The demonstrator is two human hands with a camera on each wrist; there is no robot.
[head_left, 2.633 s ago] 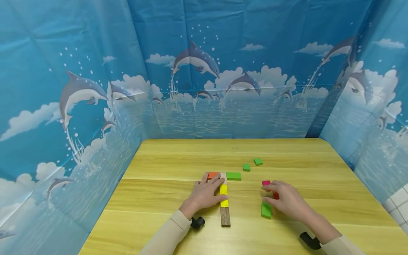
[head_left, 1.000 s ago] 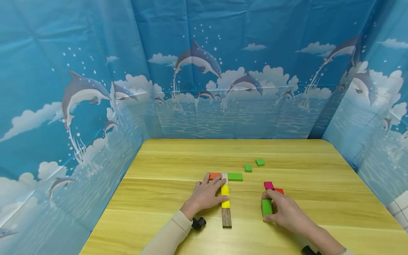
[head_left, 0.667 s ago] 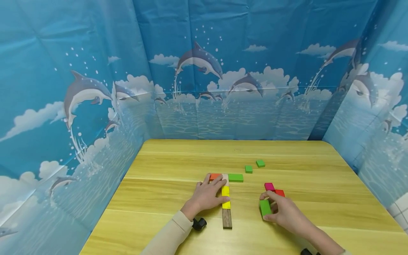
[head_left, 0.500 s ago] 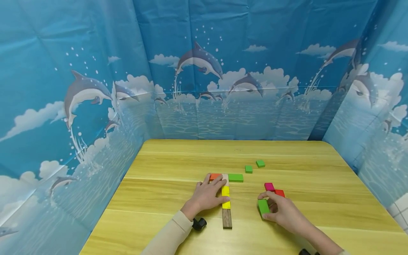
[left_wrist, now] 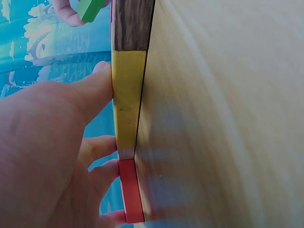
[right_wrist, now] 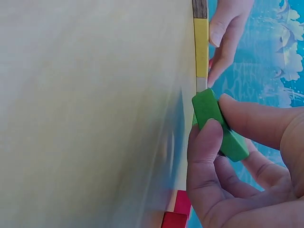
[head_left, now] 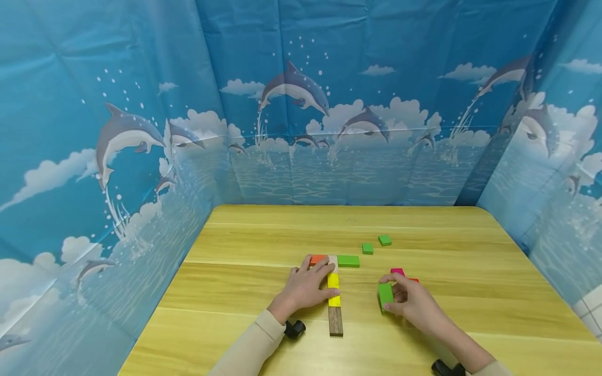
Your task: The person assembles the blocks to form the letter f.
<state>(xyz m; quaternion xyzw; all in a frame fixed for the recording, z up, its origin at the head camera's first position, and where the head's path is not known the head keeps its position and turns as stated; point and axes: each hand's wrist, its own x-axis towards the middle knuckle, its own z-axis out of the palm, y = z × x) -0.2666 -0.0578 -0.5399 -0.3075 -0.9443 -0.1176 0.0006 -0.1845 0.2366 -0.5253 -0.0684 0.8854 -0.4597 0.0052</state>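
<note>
Right hand (head_left: 416, 302) pinches a green block (head_left: 385, 295) in its fingertips, raised off the table (head_left: 226, 313) near the pink block (head_left: 397, 271); left hand (head_left: 304, 286), fingers spread, touches a yellow block (head_left: 333, 281) and an orange block (head_left: 318, 259)

A shiny blue sheet (head_left: 400, 31) printed with grey-and-white leaping dolphins (head_left: 293, 86), white clouds (head_left: 378, 70) and rippling water hangs creased behind and on both sides of a yellow wood-grain table (head_left: 268, 222) with rounded far corners. The sheet darkens in a fold near the far right corner. Beyond the table's right edge, white tiles (head_left: 593, 310) with grey joints show below the sheet.
</note>
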